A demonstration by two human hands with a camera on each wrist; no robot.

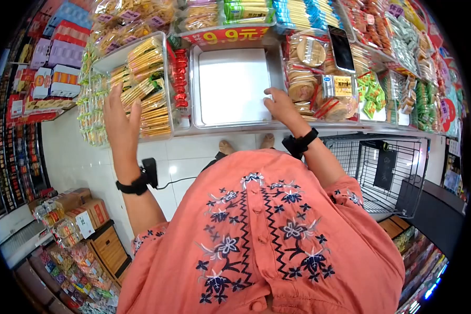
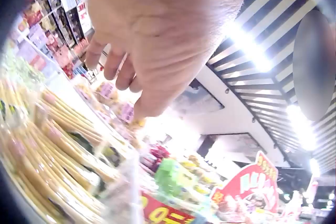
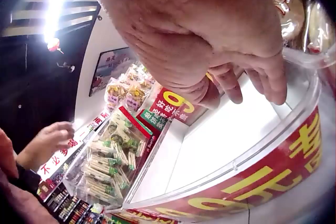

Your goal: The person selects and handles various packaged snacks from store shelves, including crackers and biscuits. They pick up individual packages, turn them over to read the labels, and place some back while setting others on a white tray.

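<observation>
Over the stick-snack packs [image 1: 154,118]: left hand [image 1: 121,119], fingers loose. Right hand [image 1: 287,111] at right side of white-floored tray [image 1: 230,83], fingers slightly bent. Well apart, neither clamped; contact unclear. Tray sits between sticks and round cracker packs [image 1: 301,86].

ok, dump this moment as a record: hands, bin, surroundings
left hand: over bagged snack sticks; contact unclear
right hand: at the right side of the white-bottomed bin, no item visible in it
right of bin: bagged round crackers, black phone over them
far edge: red price sign
person's right: wire cart
</observation>
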